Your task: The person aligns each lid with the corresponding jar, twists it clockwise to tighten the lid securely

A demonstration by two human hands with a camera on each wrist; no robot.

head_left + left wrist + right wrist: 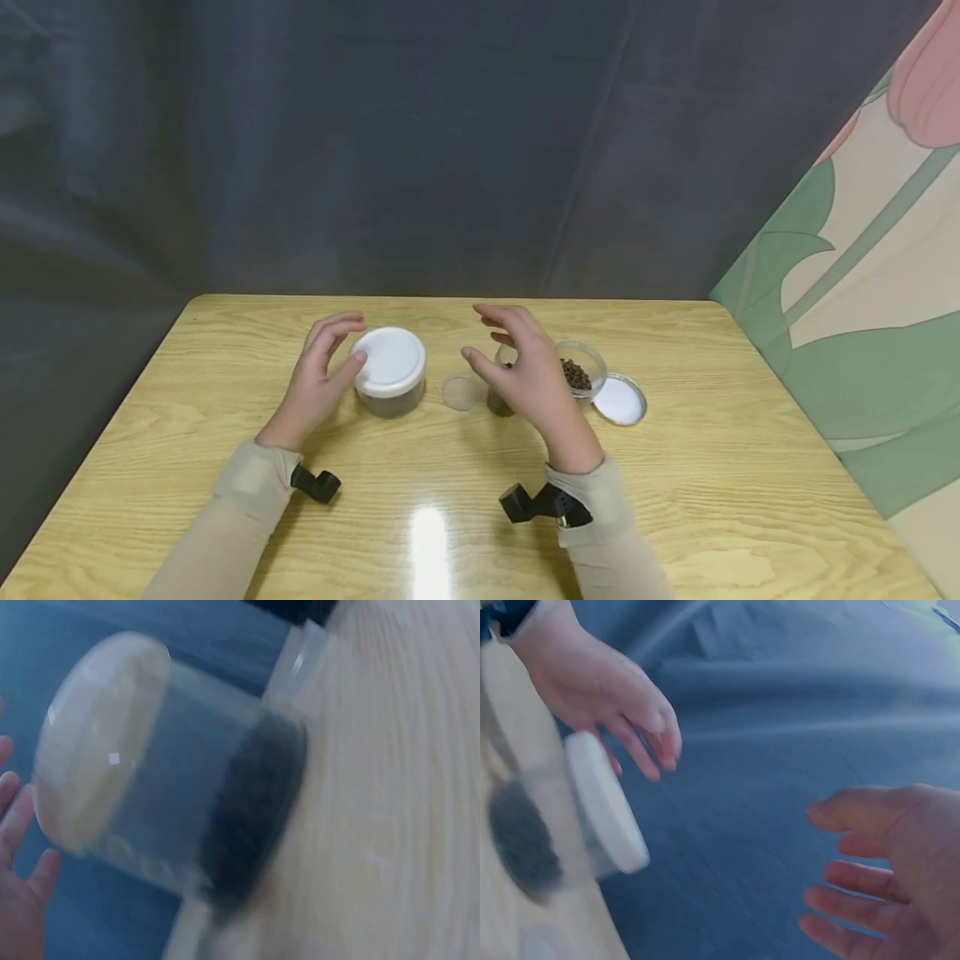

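Observation:
A clear jar (392,404) with a white lid (388,360) stands upright on the table, its lower part filled with something dark in both wrist views. My left hand (318,375) hovers just left of the jar, fingers loosely curved, thumb overlapping the lid's edge in the head view; the left wrist view shows the fingers beside the lid, gripping nothing. Further right, my right hand (528,379) is raised over the table, fingers spread and bent, holding nothing. Behind it sits a small container (498,405) with dark contents, mostly hidden by the hand.
An uncovered clear container (576,375) of brown granules stands right of the right hand. Beside it lies a white disc-shaped lid (620,399) with a metallic rim. A thin transparent disc (461,393) lies between the hands. A dark curtain (450,150) hangs behind the table.

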